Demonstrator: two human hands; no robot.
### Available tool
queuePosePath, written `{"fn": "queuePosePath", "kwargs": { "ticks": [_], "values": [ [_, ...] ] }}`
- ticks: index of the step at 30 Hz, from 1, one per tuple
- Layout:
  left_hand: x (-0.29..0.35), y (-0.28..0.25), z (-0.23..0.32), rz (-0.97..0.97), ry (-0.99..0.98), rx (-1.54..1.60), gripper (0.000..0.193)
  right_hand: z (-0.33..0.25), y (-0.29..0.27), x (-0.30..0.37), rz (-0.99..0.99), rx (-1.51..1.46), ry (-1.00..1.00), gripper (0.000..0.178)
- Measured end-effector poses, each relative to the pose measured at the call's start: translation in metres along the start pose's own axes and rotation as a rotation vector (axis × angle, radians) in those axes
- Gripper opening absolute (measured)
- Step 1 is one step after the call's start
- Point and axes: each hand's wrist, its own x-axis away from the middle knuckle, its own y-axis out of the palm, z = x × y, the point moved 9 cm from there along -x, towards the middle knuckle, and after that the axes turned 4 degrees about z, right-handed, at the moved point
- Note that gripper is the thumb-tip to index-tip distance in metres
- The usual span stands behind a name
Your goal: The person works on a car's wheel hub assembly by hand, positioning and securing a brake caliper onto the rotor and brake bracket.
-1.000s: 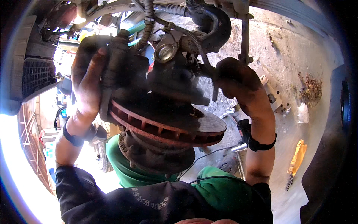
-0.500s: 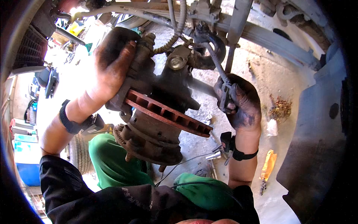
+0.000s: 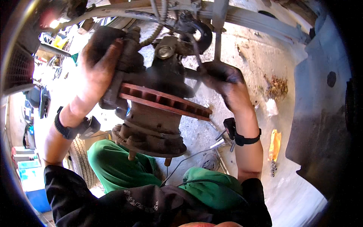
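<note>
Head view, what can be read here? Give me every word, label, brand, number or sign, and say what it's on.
Black shirt: pale lettering across the chest, too small and blurred to quote.
Orange packet: no readable text.
Rusty disc: no lettering visible.
Nothing else in view carries text I can make out.

Small pale printed characters (image 3: 141,204), partly blurred, run in a curve across the front of the black shirt (image 3: 96,210).
</note>
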Motion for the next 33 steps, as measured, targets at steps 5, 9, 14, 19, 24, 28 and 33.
{"fn": "queuePosePath", "kwargs": {
  "ticks": [5,9,14,19,24,28,33],
  "values": [
    [0.004,0.004,-0.007,-0.056,-0.126,0.031,0.013,0.010,0.008,-0.001,-0.033,0.188,-0.109,0.027],
    [0.000,0.005,-0.001,-0.073,-0.106,-0.142,0.018,-0.003,0.005,0.004,0.020,0.510,-0.416,0.027],
    [0.004,-0.002,-0.010,-0.067,-0.092,-0.066,0.024,0.013,0.004,-0.007,0.065,0.332,-0.309,0.022],
    [0.007,-0.001,-0.011,-0.080,-0.206,0.107,0.027,0.019,0.014,-0.006,0.090,0.483,-0.490,0.022],
    [0.007,0.008,-0.006,-0.094,-0.241,0.225,0.033,0.023,0.014,-0.012,0.063,0.379,-0.482,0.026],
    [0.010,0.019,-0.002,-0.122,-0.264,0.352,0.038,0.025,0.013,-0.012,0.093,0.371,-0.456,0.025],
    [0.032,0.007,-0.042,0.117,-0.642,0.480,0.041,0.037,0.007,-0.014,0.114,0.083,-0.418,0.024]
  ]
}}
